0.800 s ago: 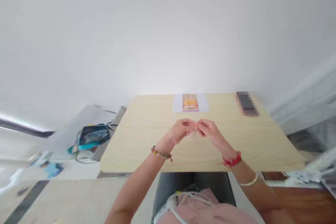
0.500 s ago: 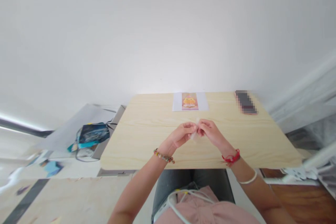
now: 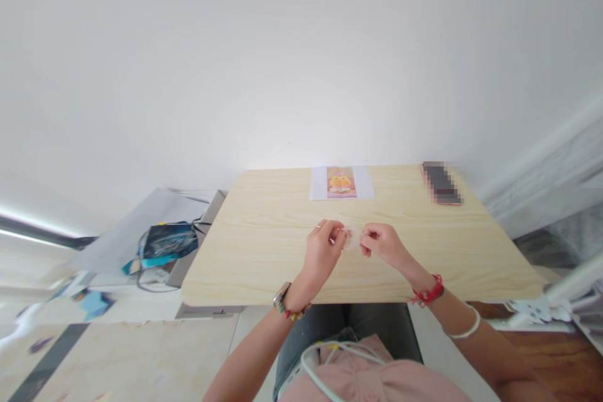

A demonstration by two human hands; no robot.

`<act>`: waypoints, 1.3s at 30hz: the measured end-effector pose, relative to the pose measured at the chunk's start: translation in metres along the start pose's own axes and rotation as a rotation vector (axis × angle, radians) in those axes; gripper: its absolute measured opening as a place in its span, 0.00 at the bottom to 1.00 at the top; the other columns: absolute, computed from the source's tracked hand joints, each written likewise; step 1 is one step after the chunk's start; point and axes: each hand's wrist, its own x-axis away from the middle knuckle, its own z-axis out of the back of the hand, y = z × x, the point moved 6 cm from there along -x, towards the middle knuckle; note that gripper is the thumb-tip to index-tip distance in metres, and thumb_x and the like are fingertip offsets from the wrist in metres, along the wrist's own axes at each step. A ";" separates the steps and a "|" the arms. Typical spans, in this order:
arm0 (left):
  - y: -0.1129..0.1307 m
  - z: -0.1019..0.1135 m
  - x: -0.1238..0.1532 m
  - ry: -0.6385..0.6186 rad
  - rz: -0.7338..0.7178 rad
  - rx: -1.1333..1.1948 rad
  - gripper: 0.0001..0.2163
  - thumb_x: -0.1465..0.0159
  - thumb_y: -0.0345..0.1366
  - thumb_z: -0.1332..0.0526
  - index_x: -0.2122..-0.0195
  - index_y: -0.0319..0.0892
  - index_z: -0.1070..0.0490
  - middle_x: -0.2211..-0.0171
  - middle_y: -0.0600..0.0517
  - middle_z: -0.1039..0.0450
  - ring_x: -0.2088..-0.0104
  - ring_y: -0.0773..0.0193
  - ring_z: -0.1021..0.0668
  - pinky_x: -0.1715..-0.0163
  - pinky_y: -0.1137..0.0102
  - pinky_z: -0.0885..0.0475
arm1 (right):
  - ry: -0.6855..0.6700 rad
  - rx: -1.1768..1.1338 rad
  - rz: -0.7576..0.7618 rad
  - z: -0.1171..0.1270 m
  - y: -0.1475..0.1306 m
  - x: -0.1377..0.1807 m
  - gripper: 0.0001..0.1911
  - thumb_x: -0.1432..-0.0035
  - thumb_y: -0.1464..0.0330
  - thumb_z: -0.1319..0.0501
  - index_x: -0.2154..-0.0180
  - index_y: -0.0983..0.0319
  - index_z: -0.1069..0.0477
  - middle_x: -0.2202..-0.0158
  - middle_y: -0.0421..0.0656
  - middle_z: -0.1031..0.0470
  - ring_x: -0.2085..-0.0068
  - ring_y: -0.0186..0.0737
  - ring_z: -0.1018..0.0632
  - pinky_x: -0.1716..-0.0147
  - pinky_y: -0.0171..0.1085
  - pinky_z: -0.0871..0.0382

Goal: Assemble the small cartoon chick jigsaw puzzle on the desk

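Observation:
Over the middle of the wooden table, my left hand (image 3: 325, 246) pinches a small see-through plastic bag or film (image 3: 353, 239) at its left side. Bits of pink and orange show close to those fingertips; what they are is too small to tell. On the other side, my right hand (image 3: 382, 244) has its fingers curled together at the right edge of the same clear plastic. Just beyond both hands lies a white sheet (image 3: 365, 183) with a printed picture of a yellow cartoon figure (image 3: 340, 182).
A blurred-out phone-like object (image 3: 441, 183) rests at the table's (image 3: 245, 245) back right. Left of the table, a dark blue bag (image 3: 170, 240) with cords lies on a lower surface. The white wall (image 3: 301, 63) stands directly behind. A white cable (image 3: 313, 358) crosses my lap.
My hands have drawn apart, the right one moving right. My left hand has turned over, its back now showing. The clear plastic is spread between them, and coloured bits have come into view.

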 end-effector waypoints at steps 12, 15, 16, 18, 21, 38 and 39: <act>0.028 -0.004 0.000 -0.136 -0.402 -0.229 0.05 0.41 0.29 0.48 0.70 0.41 0.33 0.77 0.55 0.37 0.75 0.70 0.32 0.75 0.76 0.36 | -0.070 -0.279 -0.127 -0.012 0.001 0.007 0.13 0.53 0.63 0.41 0.66 0.62 0.37 0.78 0.35 0.31 0.82 0.31 0.27 0.83 0.31 0.31; 0.022 0.000 -0.001 -0.226 -0.377 -0.210 0.06 0.40 0.30 0.48 0.68 0.41 0.32 0.75 0.54 0.35 0.74 0.70 0.31 0.73 0.75 0.34 | -0.161 -0.299 -0.153 -0.005 -0.002 0.010 0.12 0.53 0.62 0.40 0.69 0.64 0.32 0.76 0.39 0.29 0.79 0.32 0.26 0.79 0.32 0.29; 0.021 0.000 -0.001 -0.264 -0.369 -0.190 0.06 0.40 0.31 0.48 0.65 0.41 0.32 0.73 0.53 0.34 0.72 0.70 0.30 0.70 0.74 0.33 | -0.178 -0.322 -0.168 -0.003 -0.002 0.010 0.13 0.53 0.62 0.39 0.69 0.64 0.31 0.74 0.40 0.28 0.76 0.33 0.25 0.76 0.33 0.28; 0.019 -0.004 0.001 -0.357 -0.384 -0.154 0.12 0.41 0.36 0.45 0.56 0.41 0.35 0.63 0.48 0.33 0.63 0.65 0.29 0.62 0.70 0.32 | -0.190 -0.391 -0.195 -0.001 -0.003 0.010 0.14 0.55 0.62 0.37 0.66 0.64 0.29 0.70 0.43 0.26 0.73 0.35 0.24 0.73 0.34 0.28; 0.011 -0.012 0.006 -0.472 -0.456 -0.182 0.38 0.53 0.46 0.35 0.44 0.39 0.49 0.48 0.39 0.43 0.47 0.51 0.39 0.49 0.57 0.40 | -0.192 -0.493 -0.213 -0.001 -0.002 0.010 0.14 0.57 0.63 0.36 0.66 0.64 0.28 0.71 0.42 0.26 0.72 0.34 0.25 0.73 0.33 0.28; -0.019 -0.014 -0.033 -0.582 -0.644 -0.797 0.22 0.46 0.26 0.45 0.49 0.41 0.40 0.60 0.44 0.37 0.59 0.57 0.34 0.60 0.63 0.34 | -0.058 0.082 -0.049 0.022 0.060 -0.052 0.13 0.49 0.70 0.45 0.62 0.67 0.28 0.76 0.41 0.27 0.79 0.29 0.31 0.79 0.30 0.36; -0.020 -0.015 -0.036 -0.586 -0.663 -0.826 0.21 0.45 0.26 0.46 0.49 0.41 0.40 0.61 0.44 0.37 0.59 0.57 0.34 0.60 0.63 0.34 | -0.046 0.101 -0.045 0.023 0.059 -0.055 0.14 0.48 0.69 0.45 0.61 0.67 0.28 0.74 0.42 0.27 0.79 0.29 0.31 0.78 0.30 0.36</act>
